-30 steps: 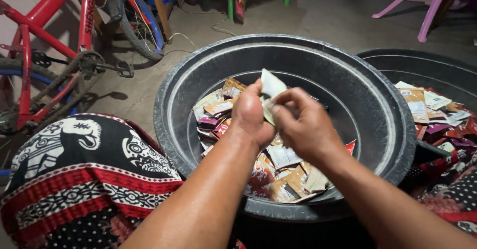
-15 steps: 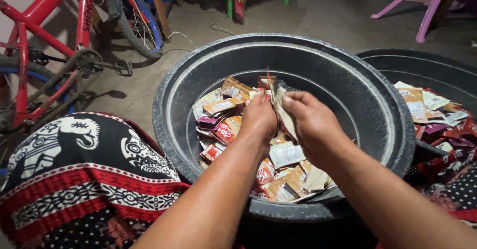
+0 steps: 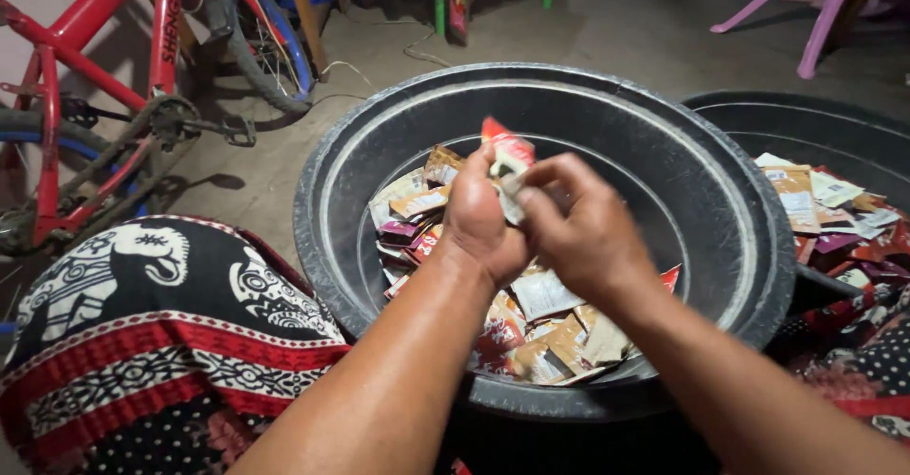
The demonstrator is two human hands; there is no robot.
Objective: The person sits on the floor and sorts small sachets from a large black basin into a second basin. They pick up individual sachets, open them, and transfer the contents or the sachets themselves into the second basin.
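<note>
Both hands are meeting over the middle of a large round basin [image 3: 730, 200] of dull black plastic, its wide rim scuffed grey. The left hand [image 3: 479, 219] is curling its fingers shut around a small flat foil sachet [image 3: 507, 153], red at its top corner and pale below, which is sticking up above the knuckles. The right hand [image 3: 578, 233] is pinching the same sachet from the other side, fingers closed on its lower part. The sachet is being held in the air above the basin, clear of the heap beneath.

That heap of crinkled packets [image 3: 555, 337] is lying in the basin's bottom, glossy wrappers in brown, orange, red and white, too many and too overlapped to count. A second black basin [image 3: 815, 124] is standing just beside the first on the right, holding more flat packets [image 3: 825, 200].

A patterned cloth [image 3: 180, 333] in black, white and red, printed with an elephant, is covering the knee at lower left. The floor [image 3: 616, 29] is bare grey concrete. One red bicycle [image 3: 104, 67] is leaning at upper left, and one pink plastic chair [image 3: 815, 10] is standing at upper right.
</note>
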